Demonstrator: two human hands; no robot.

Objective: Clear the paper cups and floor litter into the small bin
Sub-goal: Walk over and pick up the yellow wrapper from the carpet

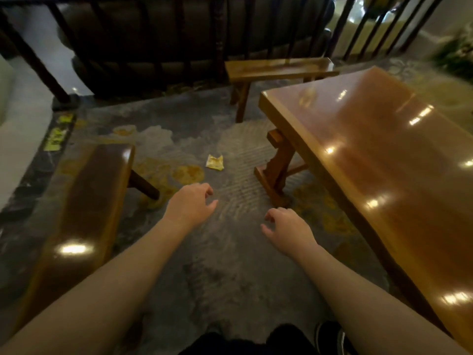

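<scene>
Yellow scrap of paper (215, 162) lies on the floor (230, 252) just ahead of the left grip (190, 203); both it and the right grip (286, 226) hang loosely apart, empty. No cups or bin in sight, pickup not yet begun

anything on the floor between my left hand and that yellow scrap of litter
No. In the head view the stretch from the left hand to the yellow scrap is bare patterned carpet, nothing lying in between.
</scene>
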